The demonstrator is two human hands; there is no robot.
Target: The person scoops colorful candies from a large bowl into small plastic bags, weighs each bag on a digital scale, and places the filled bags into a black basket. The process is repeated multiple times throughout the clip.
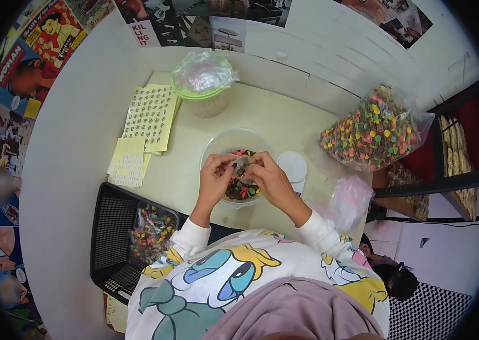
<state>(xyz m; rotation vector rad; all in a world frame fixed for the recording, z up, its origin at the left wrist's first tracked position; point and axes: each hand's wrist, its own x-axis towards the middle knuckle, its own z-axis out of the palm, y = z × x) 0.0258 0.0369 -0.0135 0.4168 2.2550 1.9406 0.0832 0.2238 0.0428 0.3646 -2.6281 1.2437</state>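
Between my left hand (215,175) and my right hand (274,180) is a small clear plastic bag (243,165). The fingers of both hands pinch it, one hand on each side. Something dark shows at or behind the clear film; I cannot tell how much lies inside it. Directly below is a round translucent plastic tub (216,141) holding colourful button-like sweets (239,190) in red, green, yellow and brown. My hands hide part of the tub and its contents. Beside my right hand a white round-topped object (293,166), perhaps a small scale, rests on the table.
A large bag of sweets (371,131) stands at the right, near pinkish plastic bags (350,202). Sticker sheets (148,117) and a green-lidded tub (205,104) topped with plastic bags (203,72) sit behind. A black basket (110,238) holds filled packets (152,233). Another person (396,280) is at lower right.
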